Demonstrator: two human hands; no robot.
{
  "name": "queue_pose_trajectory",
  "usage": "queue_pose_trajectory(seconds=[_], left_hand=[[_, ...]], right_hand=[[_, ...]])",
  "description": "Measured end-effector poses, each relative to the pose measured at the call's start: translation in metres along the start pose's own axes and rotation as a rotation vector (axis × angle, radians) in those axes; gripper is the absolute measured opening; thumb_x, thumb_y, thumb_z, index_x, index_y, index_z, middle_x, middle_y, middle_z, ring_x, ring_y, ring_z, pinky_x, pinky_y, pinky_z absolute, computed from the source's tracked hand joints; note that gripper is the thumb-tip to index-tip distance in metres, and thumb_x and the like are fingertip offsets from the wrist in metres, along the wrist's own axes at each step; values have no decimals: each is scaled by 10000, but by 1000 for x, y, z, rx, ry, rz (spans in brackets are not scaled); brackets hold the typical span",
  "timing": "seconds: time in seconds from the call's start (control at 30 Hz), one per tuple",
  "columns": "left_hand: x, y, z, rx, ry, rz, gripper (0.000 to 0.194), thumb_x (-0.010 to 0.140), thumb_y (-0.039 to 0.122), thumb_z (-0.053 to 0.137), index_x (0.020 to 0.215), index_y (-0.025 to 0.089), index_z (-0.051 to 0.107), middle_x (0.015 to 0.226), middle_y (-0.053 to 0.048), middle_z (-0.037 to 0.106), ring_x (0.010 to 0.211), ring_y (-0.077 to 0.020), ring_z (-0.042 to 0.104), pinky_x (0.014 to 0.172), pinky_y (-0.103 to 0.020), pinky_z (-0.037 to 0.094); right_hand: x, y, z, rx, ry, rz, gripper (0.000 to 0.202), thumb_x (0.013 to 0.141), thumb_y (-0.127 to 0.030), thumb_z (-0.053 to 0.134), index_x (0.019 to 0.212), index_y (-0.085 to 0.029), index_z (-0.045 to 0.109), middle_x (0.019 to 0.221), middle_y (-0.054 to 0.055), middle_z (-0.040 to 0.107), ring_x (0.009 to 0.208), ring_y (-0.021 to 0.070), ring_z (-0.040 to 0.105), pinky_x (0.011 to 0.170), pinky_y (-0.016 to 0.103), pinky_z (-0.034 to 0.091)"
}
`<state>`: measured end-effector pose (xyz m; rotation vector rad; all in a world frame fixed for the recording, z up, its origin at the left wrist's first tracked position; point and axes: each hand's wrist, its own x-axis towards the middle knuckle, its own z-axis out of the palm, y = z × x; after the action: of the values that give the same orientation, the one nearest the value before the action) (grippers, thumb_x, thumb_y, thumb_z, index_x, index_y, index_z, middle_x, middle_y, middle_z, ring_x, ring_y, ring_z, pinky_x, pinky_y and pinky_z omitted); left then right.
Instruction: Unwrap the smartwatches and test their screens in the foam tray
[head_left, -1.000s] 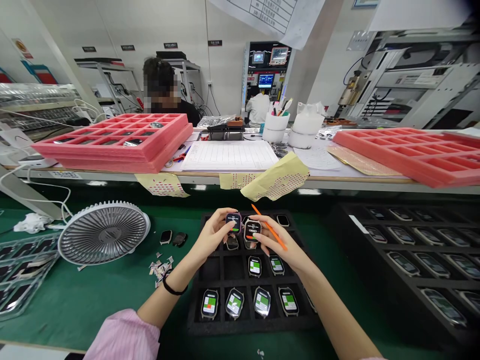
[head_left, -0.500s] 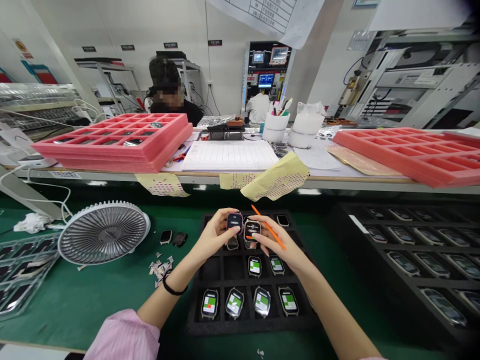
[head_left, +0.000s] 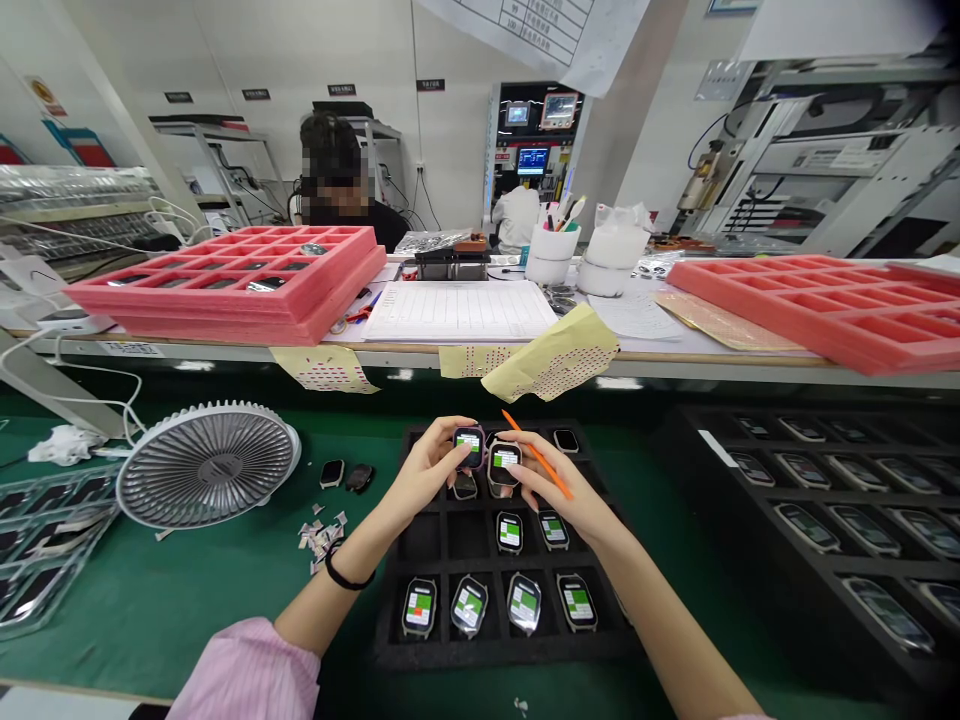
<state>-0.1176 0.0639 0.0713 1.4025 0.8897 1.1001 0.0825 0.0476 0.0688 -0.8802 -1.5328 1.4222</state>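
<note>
My left hand [head_left: 429,465] is closed around a purple-rimmed smartwatch body [head_left: 469,440], its thumb on the lit green-and-white screen. In my right hand [head_left: 551,480] is a light-framed smartwatch body [head_left: 504,462], also lit green and white, with a fingertip at its screen. An orange stick [head_left: 541,455], perhaps a pen, is tucked between the right hand's fingers. Both watches are held side by side above a black foam tray [head_left: 420,655]. Several strapless watches with lit green screens, such as the near watch [head_left: 418,608], lie in its compartments; the far row is partly hidden by my hands.
A grey fan [head_left: 210,465] stands left, near two loose watches [head_left: 332,474] and small scraps [head_left: 322,540]. Another black tray [head_left: 720,530] of watches is at right. Pink foam trays [head_left: 300,325] sit on the shelf ahead, with yellow sheets [head_left: 551,360] hanging off its edge. A person sits beyond.
Both held watches' screens have switched from dark screens with text to green-and-white displays. My left thumb has shifted slightly on its screen. The hands stay in nearly the same place.
</note>
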Motion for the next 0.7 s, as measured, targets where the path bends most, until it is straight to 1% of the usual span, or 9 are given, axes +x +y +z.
queue_pose_trajectory(seconds=[0.13,0.23,0.33,0.4,0.47,0.57,0.7], left_hand=[[1,-2,-1,-21,-7,-12,405,833,470,588,1112,178,551,996,-62,558,632,-85,478,445,-167,410],[2,-1,0,-25,2,-26,399,828,466,590,1106,181,559,975,-59,560,657,-99,493,451,-169,414],[0,2,1,-25,-4,-28,420,805,419,634,1139,185,533,1001,-66,562,690,-111,518,454,-168,404],[-2,5,3,-15,-16,-37,451,799,374,654,1182,193,500,1039,-69,558,701,-108,531,464,-166,397],[-4,7,4,3,-23,-48,473,797,345,660,1210,201,478,1069,-68,554,691,-97,532,474,-165,393],[-5,9,5,22,-4,-60,461,792,347,663,1191,193,493,1046,-63,564,660,-88,523,476,-173,388],[-4,9,5,7,38,-80,384,787,415,652,1075,176,568,910,-39,588,605,-88,503,447,-178,354]], right_hand=[[-1,0,1,-9,38,16,329,862,-372,592,1156,-238,530,925,32,582,644,127,609,455,230,429],[0,1,0,-14,57,28,318,846,-362,615,1133,-240,549,902,22,576,598,114,590,456,237,441],[0,1,-1,0,28,24,339,845,-346,618,1155,-245,527,934,32,574,664,133,620,447,217,430],[0,1,-1,2,-10,20,380,833,-334,631,1180,-252,500,1009,52,573,740,154,639,443,205,428],[0,1,-2,-9,-31,20,415,817,-327,649,1191,-255,487,1054,66,572,769,165,644,441,203,435],[0,3,-2,-34,-24,26,404,818,-334,649,1181,-239,501,957,53,592,727,164,641,436,209,431],[0,6,-2,-35,20,27,311,854,-371,606,1126,-226,562,807,14,579,601,136,612,438,225,426]])
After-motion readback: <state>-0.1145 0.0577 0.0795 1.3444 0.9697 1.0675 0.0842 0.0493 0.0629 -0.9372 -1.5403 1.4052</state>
